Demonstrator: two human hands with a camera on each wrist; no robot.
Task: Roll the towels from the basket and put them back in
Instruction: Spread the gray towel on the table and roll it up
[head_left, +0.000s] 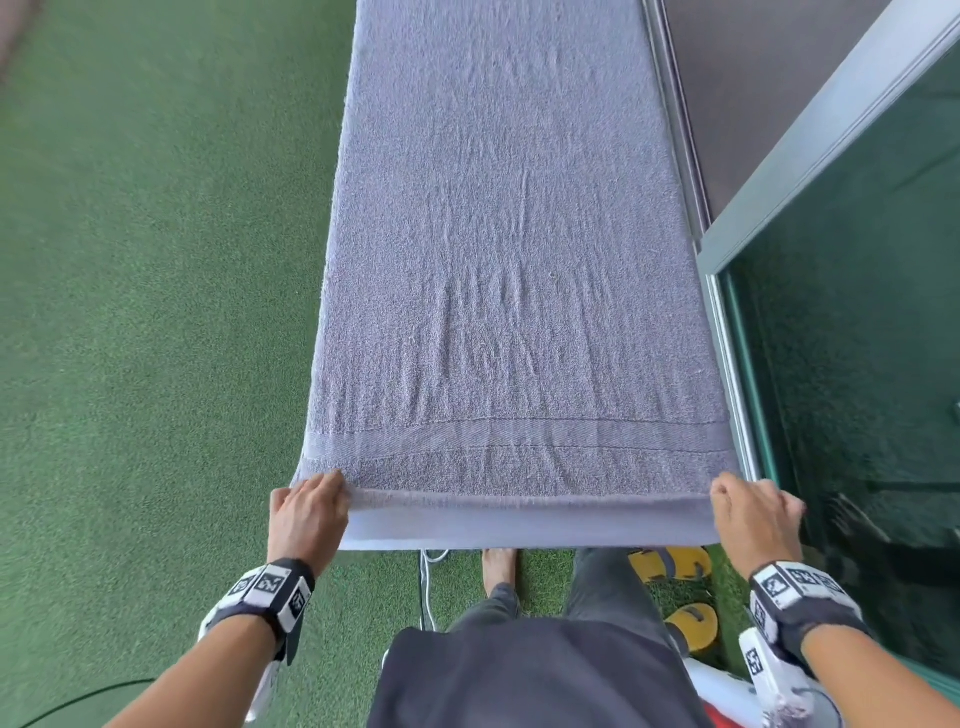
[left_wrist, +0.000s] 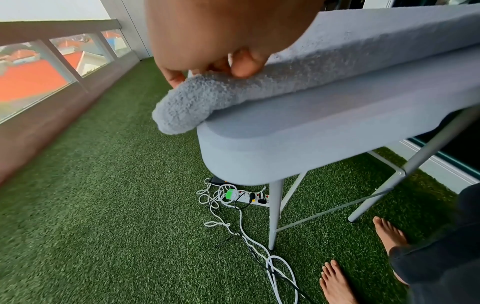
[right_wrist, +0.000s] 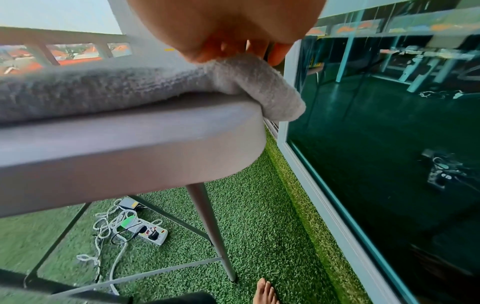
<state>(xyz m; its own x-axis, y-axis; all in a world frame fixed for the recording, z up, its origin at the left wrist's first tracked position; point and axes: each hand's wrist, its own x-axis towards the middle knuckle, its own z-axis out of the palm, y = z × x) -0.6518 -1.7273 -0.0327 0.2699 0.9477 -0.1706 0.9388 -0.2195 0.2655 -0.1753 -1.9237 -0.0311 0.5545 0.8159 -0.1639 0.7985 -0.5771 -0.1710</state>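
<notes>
A grey towel (head_left: 514, 249) lies spread flat along a narrow grey table (left_wrist: 298, 144), covering nearly all of its top. Its near end is turned over into a short first fold at the table's near edge. The left hand (head_left: 306, 512) grips the left corner of that fold — the left wrist view shows the thumb and fingers (left_wrist: 246, 65) curled onto the cloth, with the corner drooping over the table's rounded edge. The right hand (head_left: 753, 512) holds the right corner the same way; its fingers (right_wrist: 276, 55) seem to pinch the cloth, though the close view is blurred. The right corner hangs off the table just beside a glass door (right_wrist: 389, 144).

Below the table, on green turf (head_left: 156, 286), sit a power strip (left_wrist: 249, 198) and tangled white cables (left_wrist: 221, 222). Yellow sandals (head_left: 675, 587) lie near the person's bare feet (left_wrist: 335, 281).
</notes>
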